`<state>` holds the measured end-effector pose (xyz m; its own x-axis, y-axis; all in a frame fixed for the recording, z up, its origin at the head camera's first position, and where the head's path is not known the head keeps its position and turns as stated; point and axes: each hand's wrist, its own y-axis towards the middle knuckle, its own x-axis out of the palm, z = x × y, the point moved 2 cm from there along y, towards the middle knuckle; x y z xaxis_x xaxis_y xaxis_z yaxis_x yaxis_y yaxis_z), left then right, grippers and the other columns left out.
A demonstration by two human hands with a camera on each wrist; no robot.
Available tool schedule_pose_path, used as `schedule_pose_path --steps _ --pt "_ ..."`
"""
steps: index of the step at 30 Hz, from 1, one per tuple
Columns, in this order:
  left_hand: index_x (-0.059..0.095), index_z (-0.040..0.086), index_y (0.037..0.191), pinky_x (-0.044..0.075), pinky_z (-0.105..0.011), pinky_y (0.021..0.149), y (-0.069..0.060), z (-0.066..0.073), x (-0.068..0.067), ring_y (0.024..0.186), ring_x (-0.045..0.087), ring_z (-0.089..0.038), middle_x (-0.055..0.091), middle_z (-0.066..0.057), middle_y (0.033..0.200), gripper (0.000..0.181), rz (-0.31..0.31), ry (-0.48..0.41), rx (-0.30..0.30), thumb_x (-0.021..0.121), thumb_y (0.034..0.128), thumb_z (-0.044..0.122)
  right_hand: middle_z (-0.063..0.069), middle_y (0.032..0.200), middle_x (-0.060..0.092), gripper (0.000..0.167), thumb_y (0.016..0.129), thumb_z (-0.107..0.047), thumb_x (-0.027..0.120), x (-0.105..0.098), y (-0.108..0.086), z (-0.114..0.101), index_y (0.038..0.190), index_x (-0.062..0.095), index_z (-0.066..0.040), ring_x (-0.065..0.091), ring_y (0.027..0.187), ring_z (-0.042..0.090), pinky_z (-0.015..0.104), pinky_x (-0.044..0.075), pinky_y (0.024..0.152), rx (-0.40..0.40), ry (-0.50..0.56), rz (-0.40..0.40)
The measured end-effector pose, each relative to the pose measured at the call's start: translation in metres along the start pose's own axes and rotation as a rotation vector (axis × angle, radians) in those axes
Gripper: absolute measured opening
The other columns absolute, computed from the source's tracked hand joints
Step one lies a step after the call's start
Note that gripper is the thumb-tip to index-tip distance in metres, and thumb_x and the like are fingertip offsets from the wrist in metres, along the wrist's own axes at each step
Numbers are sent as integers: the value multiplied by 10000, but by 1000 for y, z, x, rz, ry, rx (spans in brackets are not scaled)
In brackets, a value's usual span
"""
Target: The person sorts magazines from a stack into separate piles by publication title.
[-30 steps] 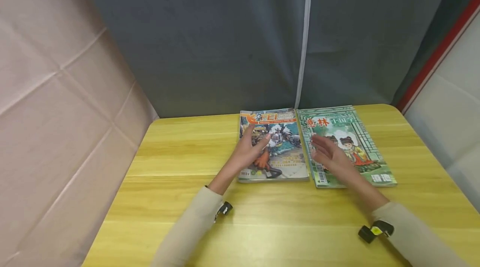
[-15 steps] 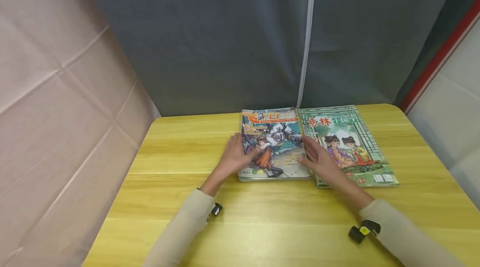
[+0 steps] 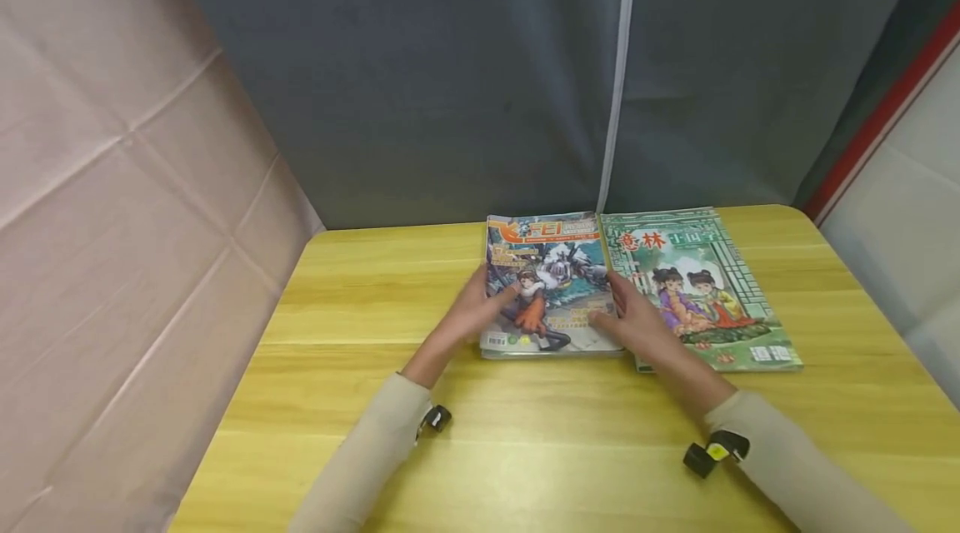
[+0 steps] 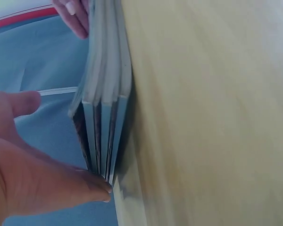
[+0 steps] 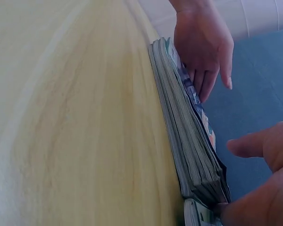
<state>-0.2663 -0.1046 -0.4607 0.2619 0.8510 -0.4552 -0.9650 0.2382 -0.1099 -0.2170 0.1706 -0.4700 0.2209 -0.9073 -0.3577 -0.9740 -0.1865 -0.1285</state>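
Note:
A stack of several magazines [image 3: 557, 266] lies near the table's back edge, topped by a comic-style cover with an orange "FEI" title. At its left side is my left hand [image 3: 467, 310]; in the left wrist view the fingers [image 4: 92, 186] reach the stack's side, and the thumb stands off the cover. On the opposite side, my right hand [image 3: 641, 323] has its fingertips at the stack's right edge, with its thumb raised in the right wrist view. Directly right lies a second pile of green magazines [image 3: 738, 341], partly under my right hand.
The yellow wood-grain table [image 3: 525, 450] reaches toward me. A dark grey curtain [image 3: 450, 83] hangs behind its back edge. Pale cloth [image 3: 135, 266] covers the left side, and a white panel with a red strip [image 3: 885, 108] stands at the right.
My left hand has moved from over the FEI cover to the stack's left side. My right hand has shifted left from above the green magazines to the stack's right edge.

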Motion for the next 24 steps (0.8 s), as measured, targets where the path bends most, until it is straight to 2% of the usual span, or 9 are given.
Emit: schedule_pose_path --steps 4,8,11,15,19,24 --pt "275 99 1669 272 -644 1293 -2 6 -1 1574 349 -427 382 -187 1695 850 17 -94 -95 670 1008 459 307 1743 58 929 1021 -138 668 -4 1 1 1673 32 45 124 1610 527 613 167 1325 4 54 -15" --pt "218 96 1689 222 -644 1311 -4 11 0 1610 271 -424 286 -187 1740 878 42 -141 -109 657 1016 450 294 1750 34 939 1023 -132 664 -5 1 1 1680 11 22 97 1615 526 617 145 1329 26 96 -28" --pt "205 104 1694 211 -637 1316 -5 14 3 1615 260 -416 275 -178 1746 883 45 -167 -91 660 1017 441 289 1751 28 955 1017 -139 674 -5 0 0 1686 7 0 96 1613 532 620 154 1326 39 92 -31" --pt "213 117 1693 231 -597 1323 -6 21 7 1595 319 -389 322 -170 1728 859 30 -224 -39 663 1023 412 255 1764 24 969 1014 -165 683 -5 -2 1 1698 8 -42 91 1623 511 609 167 1327 61 99 -29" --pt "232 90 1680 243 -551 1332 -5 28 11 1575 362 -363 353 -181 1707 833 28 -279 15 671 1025 356 240 1769 52 906 1017 -100 640 -5 -3 3 1698 45 -38 111 1629 488 590 202 1322 52 150 -6" --pt "234 26 1661 255 -491 1340 -3 34 18 1591 339 -353 330 -206 1710 762 59 -328 66 643 1023 115 262 1757 103 736 1046 18 496 -6 -2 3 1680 122 14 151 1628 469 551 232 1316 38 239 55"
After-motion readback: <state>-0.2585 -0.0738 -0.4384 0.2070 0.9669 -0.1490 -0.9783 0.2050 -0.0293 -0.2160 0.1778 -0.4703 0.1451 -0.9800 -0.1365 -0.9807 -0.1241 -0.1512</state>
